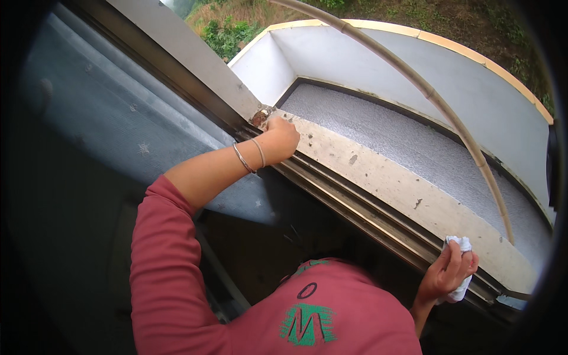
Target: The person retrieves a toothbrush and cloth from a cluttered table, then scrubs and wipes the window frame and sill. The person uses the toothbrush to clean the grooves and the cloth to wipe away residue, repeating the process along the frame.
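Left hand (279, 137), wrist ringed by two thin metal bangles (249, 156), curled into a loose fist and pressed down at the far corner of the pale, speckled concrete window sill (378, 177), right beside a small rusty-brown clump of dirt (259, 116); whether anything held inside the fist, impossible to tell. Right hand (448, 273) well apart, at the near end of the same sill, fingers closed around a crumpled white cloth (461, 283) resting against the dark metal sliding-window track (349, 208). Beyond the sill, a grey rough-textured ledge (414, 142) enclosed by a curved white parapet with a yellow-painted top edge (414, 65), crossed by a long bamboo pole (438, 100). Past that, green bushes and bare earth. To the left, a dusty blue-grey window pane (106, 118). In the foreground, a red long-sleeved shirt with a green and white printed emblem (307, 322) on the chest.
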{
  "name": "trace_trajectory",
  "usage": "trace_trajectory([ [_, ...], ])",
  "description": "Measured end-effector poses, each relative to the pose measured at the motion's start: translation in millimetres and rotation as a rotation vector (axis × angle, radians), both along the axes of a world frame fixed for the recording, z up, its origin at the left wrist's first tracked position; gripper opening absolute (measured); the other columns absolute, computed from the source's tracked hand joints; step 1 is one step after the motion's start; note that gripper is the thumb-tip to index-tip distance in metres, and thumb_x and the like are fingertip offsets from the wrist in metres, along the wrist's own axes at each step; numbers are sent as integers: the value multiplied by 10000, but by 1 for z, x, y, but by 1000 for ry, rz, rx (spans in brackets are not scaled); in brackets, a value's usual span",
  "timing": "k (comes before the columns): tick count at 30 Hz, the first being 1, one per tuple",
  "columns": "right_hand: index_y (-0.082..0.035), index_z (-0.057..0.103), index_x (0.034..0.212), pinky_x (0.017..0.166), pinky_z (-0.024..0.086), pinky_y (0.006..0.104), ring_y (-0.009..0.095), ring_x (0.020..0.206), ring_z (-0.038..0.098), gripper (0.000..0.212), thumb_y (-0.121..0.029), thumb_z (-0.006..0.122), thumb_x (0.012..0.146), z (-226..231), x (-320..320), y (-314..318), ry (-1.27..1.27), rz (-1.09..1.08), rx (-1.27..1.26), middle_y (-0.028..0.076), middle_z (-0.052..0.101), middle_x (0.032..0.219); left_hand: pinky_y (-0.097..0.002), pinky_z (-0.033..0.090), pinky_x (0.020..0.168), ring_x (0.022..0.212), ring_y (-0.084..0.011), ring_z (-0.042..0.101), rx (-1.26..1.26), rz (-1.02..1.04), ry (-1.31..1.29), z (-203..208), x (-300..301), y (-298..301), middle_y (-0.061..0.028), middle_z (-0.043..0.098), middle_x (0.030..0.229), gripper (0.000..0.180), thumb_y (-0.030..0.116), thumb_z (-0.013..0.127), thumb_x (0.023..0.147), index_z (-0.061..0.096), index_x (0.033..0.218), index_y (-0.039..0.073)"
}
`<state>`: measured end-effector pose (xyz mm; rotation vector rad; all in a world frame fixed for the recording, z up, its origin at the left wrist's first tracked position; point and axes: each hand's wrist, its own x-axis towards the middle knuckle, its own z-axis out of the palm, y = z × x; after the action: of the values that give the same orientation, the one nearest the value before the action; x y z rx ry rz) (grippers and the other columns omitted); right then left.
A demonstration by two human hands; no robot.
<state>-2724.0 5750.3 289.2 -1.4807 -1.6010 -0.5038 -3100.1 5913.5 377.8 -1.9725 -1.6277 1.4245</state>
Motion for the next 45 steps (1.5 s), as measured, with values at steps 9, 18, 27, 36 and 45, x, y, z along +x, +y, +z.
trace_trajectory([
  [9, 5, 596, 899, 783, 429, 470, 314, 821, 557, 124, 26, 652, 791, 1, 0, -1, 19, 16, -12, 171, 590, 889, -374, 518, 710, 987, -261, 628, 15, 92, 44, 2, -58, 20, -122, 633, 1104, 264, 165, 493, 857, 676, 1034, 94],
  [18, 8, 597, 906, 780, 426, 474, 321, 821, 558, 101, 25, 627, 811, 0, 3, -3, 7, 21, -21, 177, 582, 902, -383, 526, 647, 827, -280, 665, 211, -13, -121, 14, -79, 25, -144, 675, 880, 215, 141, 492, 814, 693, 837, 68],
  [27, 5, 600, 909, 799, 421, 475, 300, 818, 565, 101, 24, 623, 813, 2, 1, -2, 24, 30, -18, 169, 591, 895, -398, 515, 680, 939, -269, 645, -129, -28, -40, -10, 11, 6, -127, 660, 1031, 225, 164, 544, 819, 690, 963, 71],
  [36, -8, 606, 893, 769, 430, 467, 326, 797, 548, 102, 14, 644, 801, 0, 4, -3, 62, -18, 43, 174, 584, 904, -361, 489, 504, 528, -224, 621, 30, 228, -573, 99, 66, 39, -130, 610, 572, 247, 156, 520, 818, 609, 718, -51],
  [45, 6, 591, 913, 784, 430, 477, 323, 800, 548, 119, 26, 634, 804, 2, 2, -2, 32, 29, 1, 183, 585, 888, -398, 534, 657, 802, -298, 666, 97, 2, -200, 17, -14, -15, -166, 671, 854, 172, 107, 538, 765, 680, 823, 28],
])
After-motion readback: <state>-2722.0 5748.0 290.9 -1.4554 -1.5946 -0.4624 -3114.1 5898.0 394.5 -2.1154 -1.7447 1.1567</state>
